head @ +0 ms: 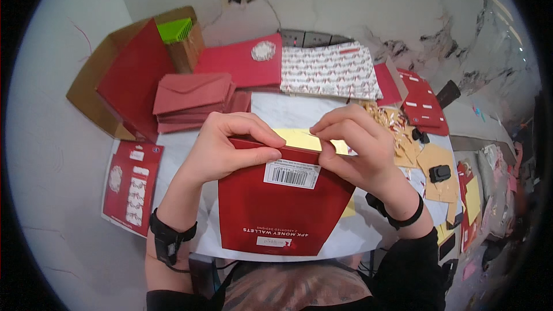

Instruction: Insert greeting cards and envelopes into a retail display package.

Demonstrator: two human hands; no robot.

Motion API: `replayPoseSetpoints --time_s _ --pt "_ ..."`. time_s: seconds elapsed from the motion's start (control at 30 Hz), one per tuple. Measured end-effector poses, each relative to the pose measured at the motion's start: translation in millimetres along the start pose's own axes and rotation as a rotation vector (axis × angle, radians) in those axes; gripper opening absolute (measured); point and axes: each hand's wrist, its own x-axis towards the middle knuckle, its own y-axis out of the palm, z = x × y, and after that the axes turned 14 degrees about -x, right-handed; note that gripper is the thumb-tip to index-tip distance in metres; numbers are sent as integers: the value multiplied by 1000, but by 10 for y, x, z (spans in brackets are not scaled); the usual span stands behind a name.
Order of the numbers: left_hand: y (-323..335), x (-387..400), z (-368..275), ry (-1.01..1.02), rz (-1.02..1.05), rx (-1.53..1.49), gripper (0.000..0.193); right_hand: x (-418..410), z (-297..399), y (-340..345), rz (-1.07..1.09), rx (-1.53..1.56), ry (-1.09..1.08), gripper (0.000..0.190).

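A red card wallet pack (276,207) is held upright before me, bearing printed writing and a white barcode label (292,174) at its top edge. My left hand (237,144) pinches that top edge between thumb and fingers, left of the label. At the upper right corner is my right hand (360,149), its fingers curled and the thumb close to the card's edge. A thin sliver shows at its fingertips, too small to identify. Yellow paper (298,139) shows just behind the card's top edge, partly hidden by both hands.
Stacked red envelopes (192,99), a cardboard box (93,84), patterned white sheets (328,71) and a large red card (242,65) stand along the back. Paper scraps (389,121) and a small black device (440,173) lie right. Another red pack (134,185) lies left.
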Motion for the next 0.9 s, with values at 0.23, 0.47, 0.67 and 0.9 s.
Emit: replayPoseSetpoints --time_s 0.23,0.47,0.67,0.9 --pt "43 127 -419 249 50 123 17 87 139 -246 -228 -123 -186 24" --pt "-20 201 -389 276 101 158 16 97 112 -138 -243 -110 -257 24" --pt "-47 212 -377 259 80 147 16 107 69 -82 -175 -96 -318 24" --pt "-38 184 -411 276 71 169 17 104 132 -76 -223 -128 -310 21"
